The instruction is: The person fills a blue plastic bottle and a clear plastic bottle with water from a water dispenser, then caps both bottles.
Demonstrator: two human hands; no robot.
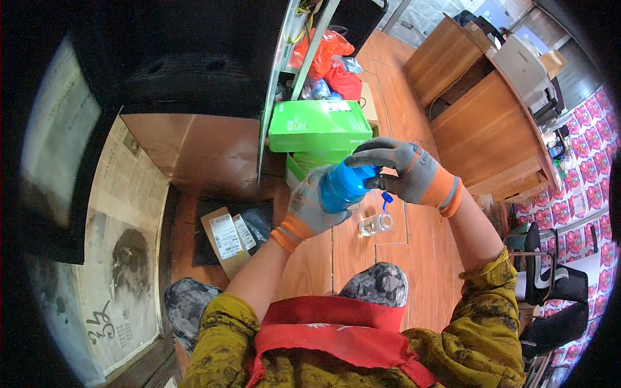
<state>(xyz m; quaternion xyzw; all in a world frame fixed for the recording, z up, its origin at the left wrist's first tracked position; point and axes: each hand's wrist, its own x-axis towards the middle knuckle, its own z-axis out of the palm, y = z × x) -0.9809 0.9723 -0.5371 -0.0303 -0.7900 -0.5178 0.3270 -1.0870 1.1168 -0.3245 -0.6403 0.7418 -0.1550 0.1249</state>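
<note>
a person seated over a wooden floor (414, 246) holds a blue bottle (341, 188) up in front of them with both gloved hands. the left hand (310, 205), in a grey glove with an orange cuff, has its fingers (336, 216) wrapped closed around the lower body of the bottle. the right hand (404, 173), in a matching glove, has its fingers (372, 154) curled closed over the bottle's top end. the bottle lies tilted, its top pointing up and right.

below the hands, on the floor, stands a small clear jar (376, 224) with a blue strip just above it. behind the hands sit two bright green boxes (319, 126), one stacked on the other, the upper one flat and rectangular with a small white label near its far edge. further back are orange and red plastic bags (330, 61). to the left, a brown cardboard parcel (226, 240) with white rectangular labels lies on a black bag. newspaper sheets (123, 258) cover the far left. wooden desk units (485, 123) stand to the right.
</note>
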